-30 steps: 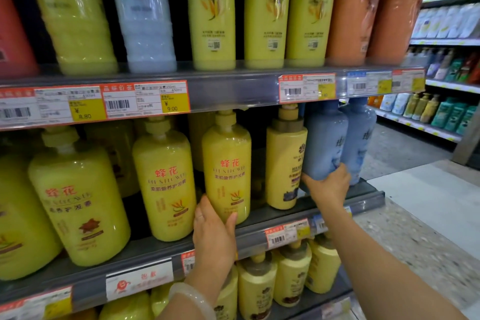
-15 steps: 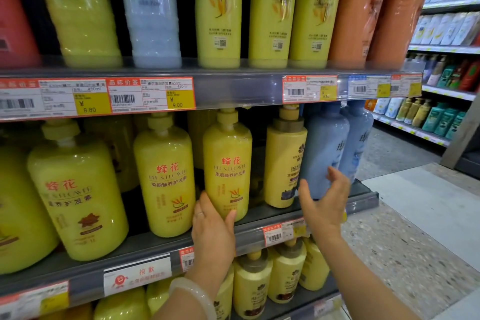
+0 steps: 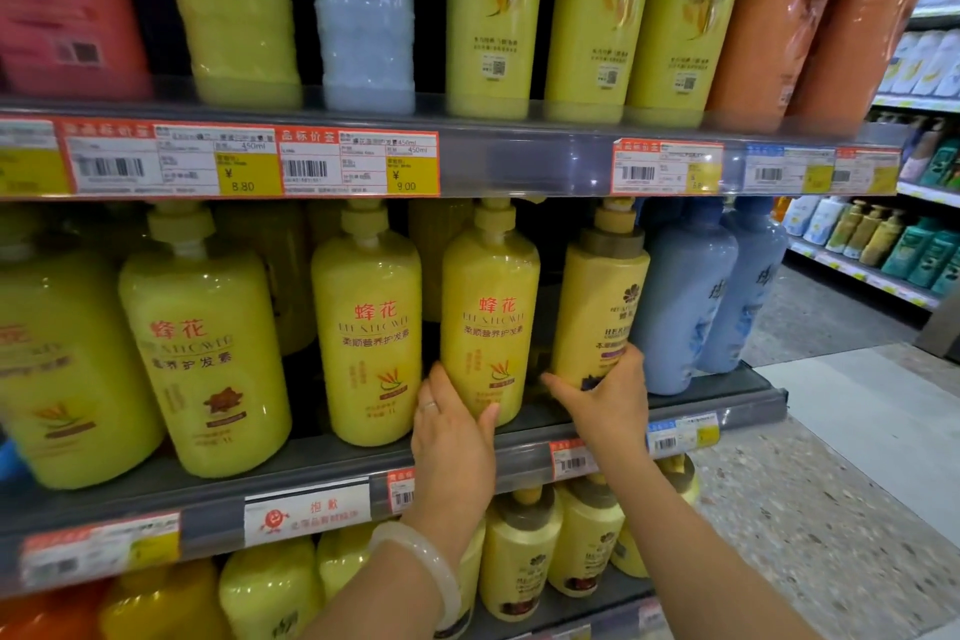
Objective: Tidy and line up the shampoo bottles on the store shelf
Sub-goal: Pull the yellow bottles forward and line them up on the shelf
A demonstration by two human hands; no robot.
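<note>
Head view: left hand (image 3: pixel 454 437) grips bright yellow bottle (image 3: pixel 488 322), right hand (image 3: pixel 605 398) grips paler brown-collared bottle (image 3: pixel 597 312) just right of it, both on middle shelf (image 3: pixel 727 392); risk: nudging either tips the blue bottles (image 3: pixel 685 301) beyond the right hand

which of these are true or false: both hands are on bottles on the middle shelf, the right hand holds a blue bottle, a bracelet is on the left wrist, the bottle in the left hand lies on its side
1. Both hands are on middle-shelf bottles. True: the left hand grips a bright yellow pump bottle; the right hand grips a pale yellow brown-collared bottle.
2. The right hand holds a blue bottle. False: the blue bottles stand untouched beside it.
3. A pale bracelet is on the left wrist. True.
4. The left hand's bottle lies on its side. False: it stands upright.
</note>
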